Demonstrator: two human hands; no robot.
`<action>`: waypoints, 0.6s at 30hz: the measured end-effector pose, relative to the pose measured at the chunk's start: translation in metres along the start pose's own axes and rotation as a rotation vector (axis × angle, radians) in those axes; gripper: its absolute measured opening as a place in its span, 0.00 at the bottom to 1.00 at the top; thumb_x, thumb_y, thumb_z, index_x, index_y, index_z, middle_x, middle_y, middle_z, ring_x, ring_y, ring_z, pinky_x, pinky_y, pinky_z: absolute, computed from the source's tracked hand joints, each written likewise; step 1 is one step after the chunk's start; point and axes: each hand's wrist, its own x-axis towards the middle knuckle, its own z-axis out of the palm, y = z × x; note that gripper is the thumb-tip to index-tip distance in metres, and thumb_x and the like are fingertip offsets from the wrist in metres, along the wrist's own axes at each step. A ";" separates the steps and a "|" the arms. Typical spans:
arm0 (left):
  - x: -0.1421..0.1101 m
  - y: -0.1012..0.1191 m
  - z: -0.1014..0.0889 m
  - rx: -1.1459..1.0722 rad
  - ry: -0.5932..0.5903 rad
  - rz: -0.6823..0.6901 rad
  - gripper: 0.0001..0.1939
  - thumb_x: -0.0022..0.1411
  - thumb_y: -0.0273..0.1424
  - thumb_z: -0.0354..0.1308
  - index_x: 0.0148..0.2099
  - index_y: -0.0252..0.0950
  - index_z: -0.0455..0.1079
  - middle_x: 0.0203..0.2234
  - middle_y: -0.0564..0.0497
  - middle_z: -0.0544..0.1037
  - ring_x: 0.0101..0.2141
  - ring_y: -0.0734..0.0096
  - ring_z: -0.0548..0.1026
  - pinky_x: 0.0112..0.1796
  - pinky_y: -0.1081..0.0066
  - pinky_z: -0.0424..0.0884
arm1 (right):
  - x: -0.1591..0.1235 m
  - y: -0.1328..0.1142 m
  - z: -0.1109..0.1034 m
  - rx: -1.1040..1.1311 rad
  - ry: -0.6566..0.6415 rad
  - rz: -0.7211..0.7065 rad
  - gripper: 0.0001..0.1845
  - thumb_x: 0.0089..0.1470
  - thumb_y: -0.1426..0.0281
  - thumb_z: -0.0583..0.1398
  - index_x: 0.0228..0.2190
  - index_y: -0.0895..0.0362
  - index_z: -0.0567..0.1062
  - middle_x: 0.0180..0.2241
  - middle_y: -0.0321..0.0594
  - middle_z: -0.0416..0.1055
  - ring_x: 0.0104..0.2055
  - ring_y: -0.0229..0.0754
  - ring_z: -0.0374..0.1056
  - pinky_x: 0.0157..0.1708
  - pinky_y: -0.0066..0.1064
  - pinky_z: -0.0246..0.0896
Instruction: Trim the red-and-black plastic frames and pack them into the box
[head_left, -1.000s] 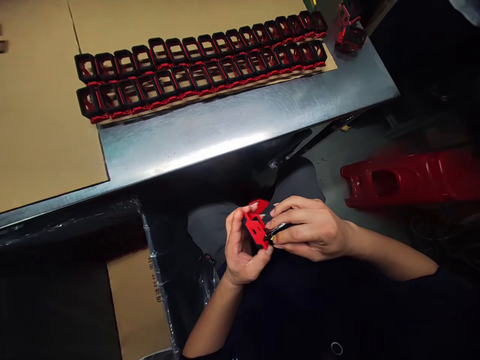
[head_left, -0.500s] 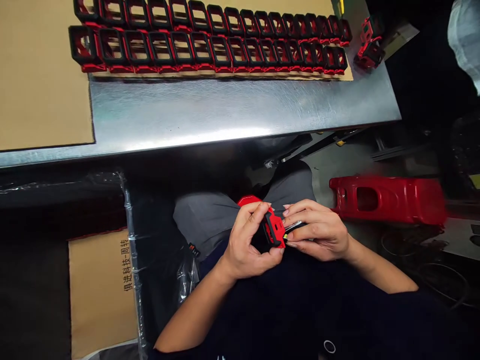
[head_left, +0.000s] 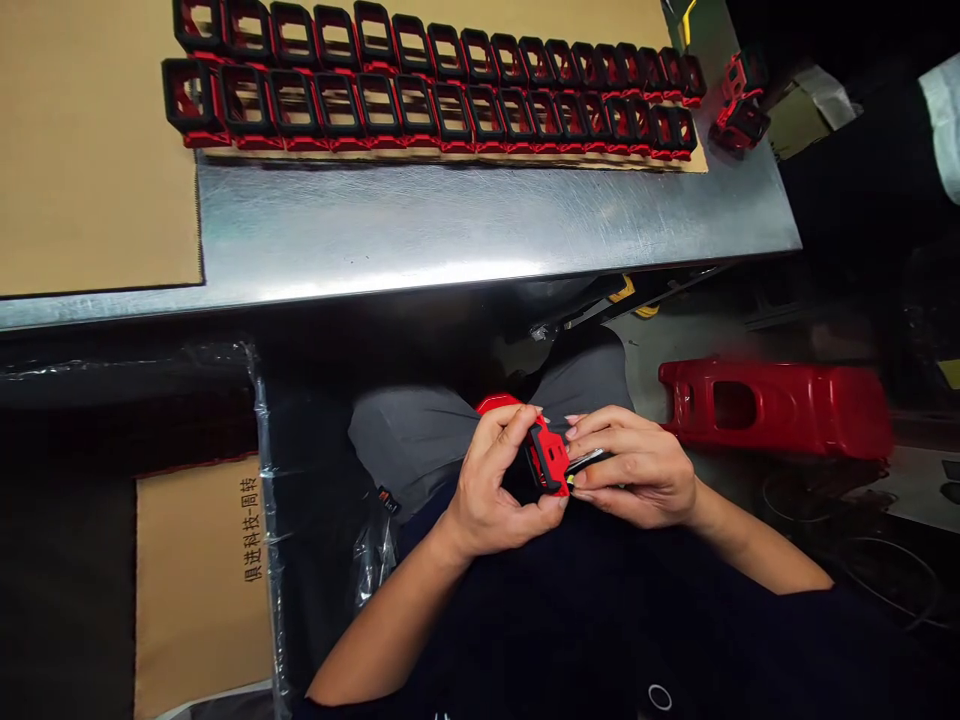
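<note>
Above my lap, my left hand (head_left: pixel 491 490) grips a small red and black plastic frame (head_left: pixel 553 455), fingers at its upper edge and thumb at its lower end. My right hand (head_left: pixel 637 465) is closed around a slim tool (head_left: pixel 589 460) with a silvery, shiny length and a bit of yellow near the frame. Its kind cannot be made out, as the fingers cover most of it. The right fingertips are close against the red side of the frame.
Two rows of similar red and black frames (head_left: pixel 379 105) stand on cardboard on the metal table (head_left: pixel 450 220). More pieces (head_left: pixel 739 105) are at its right end. A red plastic stool (head_left: pixel 780 410) is at right. A plastic-lined box with cardboard (head_left: pixel 202 590) is at left.
The view has shifted slightly, so the table rows appear a little further right and lower. My right fingers have moved slightly at the tool; the left grip looks the same.
</note>
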 end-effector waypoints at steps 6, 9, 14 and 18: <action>-0.001 -0.002 -0.002 0.004 -0.012 0.020 0.43 0.59 0.36 0.65 0.72 0.39 0.53 0.51 0.39 0.69 0.49 0.57 0.73 0.47 0.55 0.76 | -0.001 0.000 0.002 0.051 0.019 0.056 0.01 0.59 0.74 0.65 0.35 0.59 0.79 0.35 0.46 0.81 0.42 0.46 0.76 0.45 0.44 0.78; 0.000 -0.002 -0.003 0.014 -0.023 0.031 0.43 0.59 0.35 0.65 0.72 0.40 0.53 0.51 0.40 0.69 0.49 0.58 0.74 0.46 0.55 0.77 | -0.001 -0.001 0.002 0.060 0.017 0.081 0.01 0.59 0.73 0.65 0.35 0.58 0.79 0.35 0.46 0.81 0.42 0.46 0.77 0.45 0.43 0.78; 0.002 -0.003 -0.006 0.054 -0.029 0.054 0.43 0.60 0.35 0.65 0.72 0.39 0.52 0.51 0.39 0.69 0.49 0.57 0.74 0.46 0.55 0.78 | -0.003 -0.003 0.000 -0.008 -0.007 0.062 0.02 0.60 0.73 0.64 0.36 0.58 0.79 0.37 0.46 0.81 0.44 0.46 0.76 0.47 0.45 0.78; 0.003 -0.003 -0.009 0.082 -0.035 0.051 0.42 0.61 0.36 0.66 0.72 0.41 0.52 0.51 0.39 0.69 0.48 0.57 0.74 0.45 0.54 0.78 | -0.003 -0.003 0.000 -0.034 -0.034 0.048 0.04 0.60 0.74 0.64 0.38 0.58 0.79 0.37 0.45 0.81 0.44 0.45 0.76 0.49 0.46 0.77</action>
